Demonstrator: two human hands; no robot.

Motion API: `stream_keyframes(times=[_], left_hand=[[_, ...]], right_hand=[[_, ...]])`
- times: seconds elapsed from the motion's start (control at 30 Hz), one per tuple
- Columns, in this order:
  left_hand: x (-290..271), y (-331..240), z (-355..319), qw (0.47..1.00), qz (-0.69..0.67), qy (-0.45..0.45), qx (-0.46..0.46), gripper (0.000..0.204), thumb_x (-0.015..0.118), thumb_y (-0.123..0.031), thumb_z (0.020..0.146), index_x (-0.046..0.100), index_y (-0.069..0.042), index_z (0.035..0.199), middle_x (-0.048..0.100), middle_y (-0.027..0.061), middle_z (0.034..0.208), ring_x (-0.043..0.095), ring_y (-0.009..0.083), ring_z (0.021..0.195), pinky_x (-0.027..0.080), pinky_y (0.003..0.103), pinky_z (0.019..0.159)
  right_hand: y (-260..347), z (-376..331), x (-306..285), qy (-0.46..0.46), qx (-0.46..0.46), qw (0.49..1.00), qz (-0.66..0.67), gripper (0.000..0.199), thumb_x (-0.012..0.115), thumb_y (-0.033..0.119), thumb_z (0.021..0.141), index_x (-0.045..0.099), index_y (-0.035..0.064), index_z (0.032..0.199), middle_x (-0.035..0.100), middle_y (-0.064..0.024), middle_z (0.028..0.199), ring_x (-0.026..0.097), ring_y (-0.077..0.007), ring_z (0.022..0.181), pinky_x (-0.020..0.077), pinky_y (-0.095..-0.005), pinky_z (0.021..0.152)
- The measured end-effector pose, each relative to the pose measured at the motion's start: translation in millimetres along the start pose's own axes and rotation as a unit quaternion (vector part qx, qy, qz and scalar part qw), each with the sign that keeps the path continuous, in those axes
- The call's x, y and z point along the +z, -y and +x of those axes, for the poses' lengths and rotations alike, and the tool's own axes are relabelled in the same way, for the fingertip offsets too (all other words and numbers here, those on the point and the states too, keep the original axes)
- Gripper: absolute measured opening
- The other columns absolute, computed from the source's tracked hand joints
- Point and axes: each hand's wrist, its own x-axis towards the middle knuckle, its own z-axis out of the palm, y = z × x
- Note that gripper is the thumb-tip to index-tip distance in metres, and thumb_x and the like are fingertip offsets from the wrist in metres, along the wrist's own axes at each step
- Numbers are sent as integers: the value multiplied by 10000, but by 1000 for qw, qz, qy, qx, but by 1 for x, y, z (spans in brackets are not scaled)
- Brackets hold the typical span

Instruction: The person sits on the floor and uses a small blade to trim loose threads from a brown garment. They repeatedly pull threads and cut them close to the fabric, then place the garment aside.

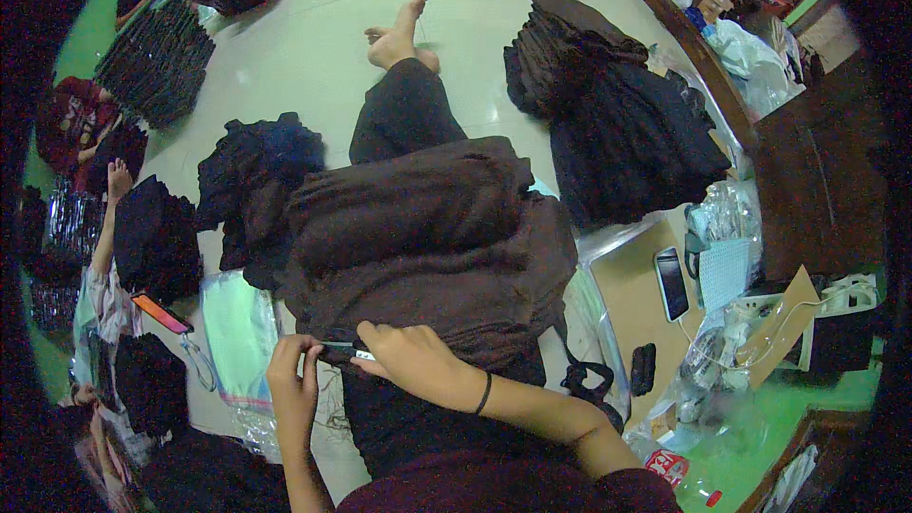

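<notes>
A dark brown folded cloth (408, 228) lies in a thick pile over my lap and outstretched leg. At its near edge, my right hand (418, 361) is closed around a small tool with a thin metallic tip and a dark and white body (362, 354); its exact kind is partly hidden by the fingers. The tip points left toward my left hand (296, 375). The thumb and fingers of that hand are pinched together by the cloth's near left corner, and what they hold is too small to make out.
Dark garment stacks stand at left (256, 171) and right (627, 123). A phone (672, 283) lies on cardboard (627, 275) at right, near plastic bags and a red-labelled bottle (668, 467). A lit phone (161, 313) and clear packets (237, 332) lie left. Other people sit along the left.
</notes>
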Motion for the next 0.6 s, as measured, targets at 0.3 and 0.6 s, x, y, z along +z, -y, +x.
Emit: stream_keyframes(times=[0.3,0.6], left_hand=[[7,9,-5,990,-123,-19,-62,54,479,-10,804,451,25,775,475,95,775,466,194,740,382,276,707],[7,10,-5,996,-73,-46,1,58,499,-13,792,462,25,770,488,99,760,478,208,715,391,286,699]], right_hand=[[1,-4,0,-29,-9,1000,-3,279,613,244,753,458,17,799,556,-149,666,586,-307,588,469,-370,481],[1,6,10,-77,-41,996,21,255,612,216,752,461,11,777,551,-147,645,588,-306,586,467,-367,478]])
